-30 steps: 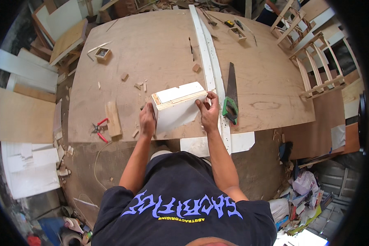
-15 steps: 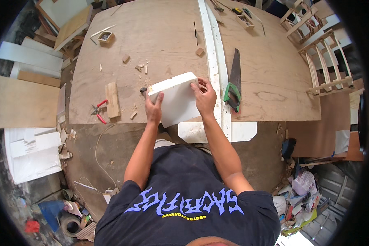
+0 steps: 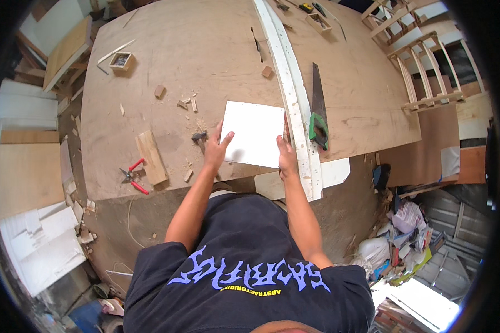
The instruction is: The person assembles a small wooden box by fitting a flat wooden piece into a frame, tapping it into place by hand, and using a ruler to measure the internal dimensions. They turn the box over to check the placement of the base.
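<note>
Plywood table [image 3: 189, 44] is crossed near to far by a white beam [image 3: 289, 83]. White panel [image 3: 254, 133] is held at the near edge, just left of the beam: left side gripped by the left hand [image 3: 215, 149], right side by the right hand [image 3: 286, 158]. Hammer [image 3: 199, 135], block [image 3: 151, 158] and red-handled cutters [image 3: 129, 176] are seen left; saw [image 3: 318, 119] right of the beam.

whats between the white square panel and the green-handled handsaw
The right hand at the panel's edge, then a long white spotted strip, in the head view.
</note>
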Demonstrator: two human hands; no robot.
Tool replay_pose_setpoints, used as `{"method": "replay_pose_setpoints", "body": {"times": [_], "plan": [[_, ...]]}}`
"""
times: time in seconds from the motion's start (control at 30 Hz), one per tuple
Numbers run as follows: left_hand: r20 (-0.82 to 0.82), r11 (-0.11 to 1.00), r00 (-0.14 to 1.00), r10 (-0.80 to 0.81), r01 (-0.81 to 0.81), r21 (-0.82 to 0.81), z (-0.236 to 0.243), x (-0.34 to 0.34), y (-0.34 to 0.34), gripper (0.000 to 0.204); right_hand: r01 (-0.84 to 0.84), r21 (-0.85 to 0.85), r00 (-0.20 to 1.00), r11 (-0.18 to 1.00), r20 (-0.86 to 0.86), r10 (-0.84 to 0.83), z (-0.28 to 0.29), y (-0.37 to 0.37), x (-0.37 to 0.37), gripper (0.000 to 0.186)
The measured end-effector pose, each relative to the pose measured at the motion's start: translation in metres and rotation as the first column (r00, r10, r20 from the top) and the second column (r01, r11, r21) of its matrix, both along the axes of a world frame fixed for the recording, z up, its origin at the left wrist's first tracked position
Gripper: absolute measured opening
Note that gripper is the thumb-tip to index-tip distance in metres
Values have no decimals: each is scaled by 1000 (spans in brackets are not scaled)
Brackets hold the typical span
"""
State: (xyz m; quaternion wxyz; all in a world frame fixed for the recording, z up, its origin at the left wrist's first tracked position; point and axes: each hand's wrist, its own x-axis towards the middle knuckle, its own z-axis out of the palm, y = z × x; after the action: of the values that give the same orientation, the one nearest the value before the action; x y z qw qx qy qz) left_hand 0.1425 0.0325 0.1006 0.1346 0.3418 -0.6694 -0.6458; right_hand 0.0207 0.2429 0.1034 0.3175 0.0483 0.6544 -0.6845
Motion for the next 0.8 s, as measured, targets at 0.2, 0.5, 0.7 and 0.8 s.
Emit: {"method": "replay_pose_setpoints", "body": {"times": [0.2, 0.5, 0.7, 0.8], "plan": [[-237, 980, 969, 71, -24, 196, -7, 4, -9, 54, 70, 50, 956, 996, -287, -53, -36, 0, 10, 61], [-146, 991, 986, 78, -60, 122, -19, 21, -19, 51, 81, 344, 936, 936, -348, 47, -9, -24, 23, 65], [-96, 994, 993, 69, -61, 89, -19, 16, -17, 51, 21, 507, 941, 862, -302, 154, -4, -16, 22, 71], [-162, 994, 981, 110, -107, 28, -4, 22, -3, 49, 128, 386, 863, 914, -498, 89, 14, -16, 26, 69]]}}
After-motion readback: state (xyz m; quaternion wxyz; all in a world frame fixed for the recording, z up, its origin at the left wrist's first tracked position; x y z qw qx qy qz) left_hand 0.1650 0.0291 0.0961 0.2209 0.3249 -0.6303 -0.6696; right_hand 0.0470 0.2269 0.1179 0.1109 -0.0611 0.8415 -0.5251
